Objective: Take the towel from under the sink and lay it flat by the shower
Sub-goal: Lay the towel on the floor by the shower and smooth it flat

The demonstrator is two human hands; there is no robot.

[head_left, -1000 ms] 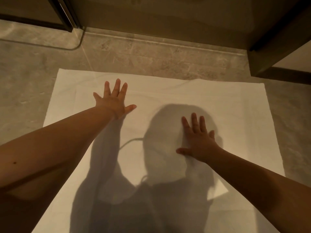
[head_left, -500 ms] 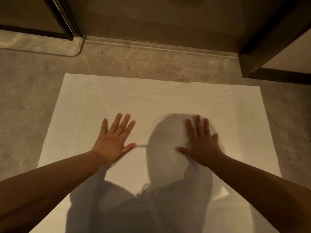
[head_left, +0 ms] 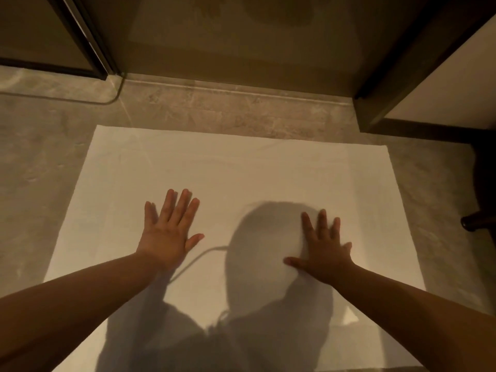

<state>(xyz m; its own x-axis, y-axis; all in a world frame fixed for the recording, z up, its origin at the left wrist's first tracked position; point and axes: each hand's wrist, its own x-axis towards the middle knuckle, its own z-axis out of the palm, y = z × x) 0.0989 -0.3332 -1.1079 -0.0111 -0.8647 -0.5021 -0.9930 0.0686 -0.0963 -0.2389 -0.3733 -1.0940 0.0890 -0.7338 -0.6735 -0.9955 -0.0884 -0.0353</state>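
The towel lies spread on the floor before the shower threshold; your left hand and right hand press flat, grasping nothing. Soft, light cloth: reposition by corners

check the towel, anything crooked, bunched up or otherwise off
Nothing serious stands out. The white towel lies spread flat on the stone floor before the shower threshold, with the left hand and right hand pressed open on it. Only faint creases show near its far edge.
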